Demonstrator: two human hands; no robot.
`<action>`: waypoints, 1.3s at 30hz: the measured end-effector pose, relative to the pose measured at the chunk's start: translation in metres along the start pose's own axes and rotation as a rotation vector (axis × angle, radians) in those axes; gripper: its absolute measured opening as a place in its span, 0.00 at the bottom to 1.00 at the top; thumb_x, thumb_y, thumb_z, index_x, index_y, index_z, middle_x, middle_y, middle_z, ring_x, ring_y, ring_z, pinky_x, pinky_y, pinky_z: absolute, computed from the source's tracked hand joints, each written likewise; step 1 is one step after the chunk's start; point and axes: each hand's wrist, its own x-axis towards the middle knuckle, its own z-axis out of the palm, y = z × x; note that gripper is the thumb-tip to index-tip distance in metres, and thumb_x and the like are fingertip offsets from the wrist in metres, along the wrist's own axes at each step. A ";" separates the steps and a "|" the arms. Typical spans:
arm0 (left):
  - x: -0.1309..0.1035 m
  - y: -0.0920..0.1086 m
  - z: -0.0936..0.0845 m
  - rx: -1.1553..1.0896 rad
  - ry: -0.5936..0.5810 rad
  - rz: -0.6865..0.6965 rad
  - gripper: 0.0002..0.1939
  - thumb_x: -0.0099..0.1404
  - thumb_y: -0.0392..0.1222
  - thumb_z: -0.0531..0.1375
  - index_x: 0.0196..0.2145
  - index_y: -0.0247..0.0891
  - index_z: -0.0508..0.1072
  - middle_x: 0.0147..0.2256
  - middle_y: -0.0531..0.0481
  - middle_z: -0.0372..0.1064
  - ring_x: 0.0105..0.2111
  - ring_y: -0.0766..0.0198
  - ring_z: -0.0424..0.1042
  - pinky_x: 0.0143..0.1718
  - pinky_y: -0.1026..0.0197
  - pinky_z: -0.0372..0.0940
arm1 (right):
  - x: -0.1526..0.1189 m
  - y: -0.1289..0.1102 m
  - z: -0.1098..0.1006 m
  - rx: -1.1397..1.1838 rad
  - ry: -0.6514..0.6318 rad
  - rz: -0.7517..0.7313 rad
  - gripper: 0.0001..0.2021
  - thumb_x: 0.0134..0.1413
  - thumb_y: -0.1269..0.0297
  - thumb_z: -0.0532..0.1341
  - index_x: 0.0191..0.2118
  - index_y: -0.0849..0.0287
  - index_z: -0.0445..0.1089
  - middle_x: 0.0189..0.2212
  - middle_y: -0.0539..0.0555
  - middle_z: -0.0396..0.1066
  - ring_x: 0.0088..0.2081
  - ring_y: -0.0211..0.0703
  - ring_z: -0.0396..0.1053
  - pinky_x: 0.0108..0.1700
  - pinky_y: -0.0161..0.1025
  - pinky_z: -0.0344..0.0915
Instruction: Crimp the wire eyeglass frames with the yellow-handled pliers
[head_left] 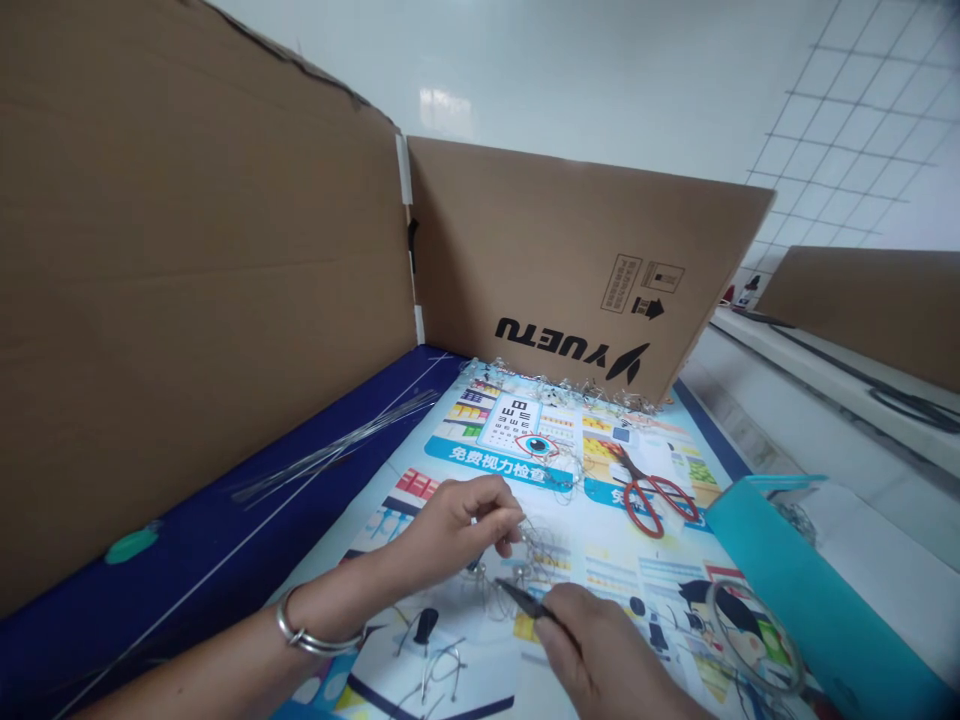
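Observation:
My left hand [469,525], with a silver bangle [296,628] on its wrist, pinches thin wire above the printed sheet. My right hand [600,650] is wrapped round dark-tipped pliers [521,598], whose tip points up and left toward the wires. A loose tangle of fine wire [541,550] lies or hangs between the two hands. Bent wire pieces [442,668] rest on the sheet in front of my left hand. Red-handled scissors [651,500] lie beyond my right hand. The pliers' handles are hidden in my palm.
Cardboard panels [585,230] stand at the back and left. Many wire bits [555,388] lie along the back panel's foot. Straight wires [337,445] lie on the blue cloth [217,560]. At right are a wire coil [754,640] and a teal box [817,590].

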 end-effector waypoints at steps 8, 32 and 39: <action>0.002 -0.010 0.009 -0.171 0.075 -0.053 0.09 0.62 0.41 0.55 0.28 0.34 0.68 0.26 0.51 0.68 0.25 0.69 0.68 0.29 0.66 0.64 | 0.005 0.011 0.000 0.234 0.084 0.047 0.16 0.59 0.54 0.46 0.24 0.56 0.50 0.22 0.47 0.56 0.25 0.36 0.55 0.27 0.33 0.49; 0.000 -0.012 0.015 0.178 0.004 -0.067 0.09 0.61 0.39 0.54 0.28 0.35 0.71 0.23 0.54 0.66 0.25 0.69 0.64 0.27 0.68 0.57 | 0.008 0.022 -0.014 0.537 0.299 0.170 0.13 0.57 0.54 0.49 0.26 0.57 0.56 0.21 0.45 0.52 0.24 0.35 0.52 0.26 0.32 0.51; -0.005 -0.009 0.027 0.254 -0.129 -0.084 0.10 0.61 0.41 0.54 0.28 0.36 0.73 0.25 0.54 0.69 0.26 0.68 0.66 0.28 0.68 0.56 | 0.017 0.013 -0.005 0.738 0.228 0.099 0.05 0.48 0.65 0.57 0.28 0.59 0.61 0.23 0.45 0.55 0.28 0.34 0.52 0.29 0.31 0.52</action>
